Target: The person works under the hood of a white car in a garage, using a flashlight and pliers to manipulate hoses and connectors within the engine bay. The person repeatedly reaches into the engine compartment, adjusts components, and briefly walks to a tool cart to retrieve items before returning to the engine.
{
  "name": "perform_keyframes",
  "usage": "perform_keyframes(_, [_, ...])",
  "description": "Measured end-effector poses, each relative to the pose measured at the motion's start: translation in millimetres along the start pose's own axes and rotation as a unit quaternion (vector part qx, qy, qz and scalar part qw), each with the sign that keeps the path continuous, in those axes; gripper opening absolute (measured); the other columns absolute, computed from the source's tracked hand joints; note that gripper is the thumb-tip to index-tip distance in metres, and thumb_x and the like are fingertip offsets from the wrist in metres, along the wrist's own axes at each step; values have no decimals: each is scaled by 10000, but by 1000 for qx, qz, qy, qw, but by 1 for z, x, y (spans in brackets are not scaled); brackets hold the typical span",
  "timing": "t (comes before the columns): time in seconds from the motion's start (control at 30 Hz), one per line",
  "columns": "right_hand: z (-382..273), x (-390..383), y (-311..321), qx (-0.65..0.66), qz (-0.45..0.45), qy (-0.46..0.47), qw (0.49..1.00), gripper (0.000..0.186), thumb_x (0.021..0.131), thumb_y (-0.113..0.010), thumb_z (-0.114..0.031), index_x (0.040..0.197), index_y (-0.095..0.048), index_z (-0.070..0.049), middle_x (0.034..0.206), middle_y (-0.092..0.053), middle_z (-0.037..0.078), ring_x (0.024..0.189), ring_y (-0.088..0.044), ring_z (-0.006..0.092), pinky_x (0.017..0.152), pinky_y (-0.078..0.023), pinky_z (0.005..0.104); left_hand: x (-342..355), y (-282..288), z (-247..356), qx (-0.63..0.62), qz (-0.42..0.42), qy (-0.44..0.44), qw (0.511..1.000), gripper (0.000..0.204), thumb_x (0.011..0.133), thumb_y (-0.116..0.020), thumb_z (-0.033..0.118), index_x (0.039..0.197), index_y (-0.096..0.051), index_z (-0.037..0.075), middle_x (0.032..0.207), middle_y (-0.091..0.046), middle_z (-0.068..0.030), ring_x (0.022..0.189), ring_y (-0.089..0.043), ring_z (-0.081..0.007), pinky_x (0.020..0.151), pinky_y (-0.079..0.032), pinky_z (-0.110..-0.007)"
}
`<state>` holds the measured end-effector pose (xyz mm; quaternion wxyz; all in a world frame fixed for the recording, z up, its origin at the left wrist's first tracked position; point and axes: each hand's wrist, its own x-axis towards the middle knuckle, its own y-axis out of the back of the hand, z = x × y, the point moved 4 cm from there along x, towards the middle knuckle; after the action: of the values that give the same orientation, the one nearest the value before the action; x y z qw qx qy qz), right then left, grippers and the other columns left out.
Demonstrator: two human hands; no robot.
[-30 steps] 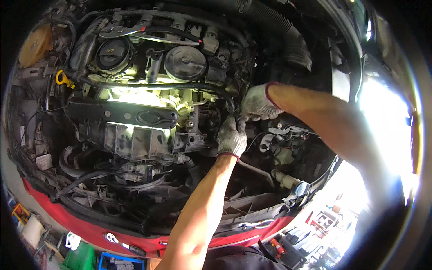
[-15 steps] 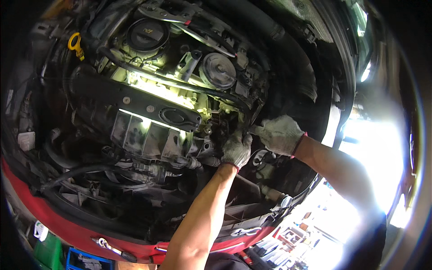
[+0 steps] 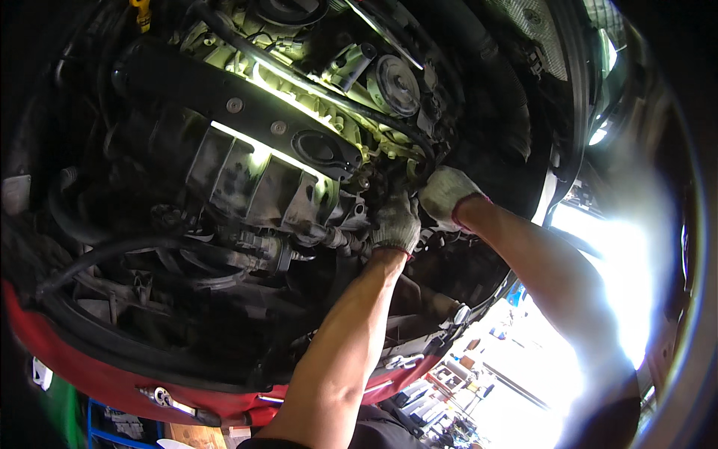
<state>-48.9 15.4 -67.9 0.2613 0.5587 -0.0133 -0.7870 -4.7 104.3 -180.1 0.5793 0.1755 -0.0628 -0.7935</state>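
Rubber hose, upper centre, looks light and springy, best gripped near its lower-right bend; left hand, right hand curled just below, can't tell what's pinched.

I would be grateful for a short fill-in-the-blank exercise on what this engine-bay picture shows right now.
1. The left hand and right hand wear pale gloves edged in ____ at the wrist.
2. The dipstick handle at the upper left is coloured ____.
3. The container near the lower-left corner is coloured ____.
4. In the picture, the ratchet wrench lies to the ____ of the left forearm.

Missing words: red; yellow; green; left.
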Motion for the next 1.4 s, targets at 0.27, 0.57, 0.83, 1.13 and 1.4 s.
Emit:
perform_keyframes(0.27, [12, 12, -19, 63, -65, -103, 991, 423, 1001, -415, -359, 1177, -694, -94, 1178, -687, 176, 1108, -653, 346, 910, -518, 391, -2, 8, 20, 81, -90, 11, 993, 466, 961, -599, 266, 1351, -512, 26, 1146, -687, -196, 1013, -679, -377, 851, -546, -460])
perform_keyframes(0.57, [21, -23, 12, 135, 31, -55, 989, 314, 911, -508, -200, 1061, -726, -32, 1086, -711, 194, 1033, -684, 352, 851, -557, 424, 5, 29, 28, -49, -134, 87, 986, 333, 939, -612, 298, 1183, -637, 72, 1090, -691, -222, 994, -673, -411, 859, -550, -495])
perform_keyframes(0.83, [58, -132, 40, 65, 235, -27, 970, 188, 836, -630, -161, 951, -761, -89, 1018, -735, 149, 902, -718, 281, 711, -586, 393, -8, 16, 51, 225, -127, 21, 966, 573, 914, -586, 506, 1235, -594, 31, 1140, -663, -220, 1020, -672, -400, 864, -553, -492])
perform_keyframes(1.13, [16, -313, -227, 599, 392, -143, 684, 178, 897, -652, -115, 1041, -615, -16, 874, -626, 181, 789, -651, 366, 683, -526, 434, -11, -8, 84, 295, -135, 253, 912, 915, 894, -475, 736, 1357, -555, -49, 1387, -563, -260, 1304, -539, -394, 1073, -439, -476])
perform_keyframes(1.4, [-158, -318, -408, 913, 142, -331, 194, 188, 911, -724, -140, 1011, -674, 11, 840, -686, 59, 759, -636, 124, 712, -529, 294, 14, -23, 56, 365, -6, 135, 921, 748, 885, -515, 616, 1245, -599, -34, 1252, -627, -249, 1198, -598, -378, 1000, -477, -455])
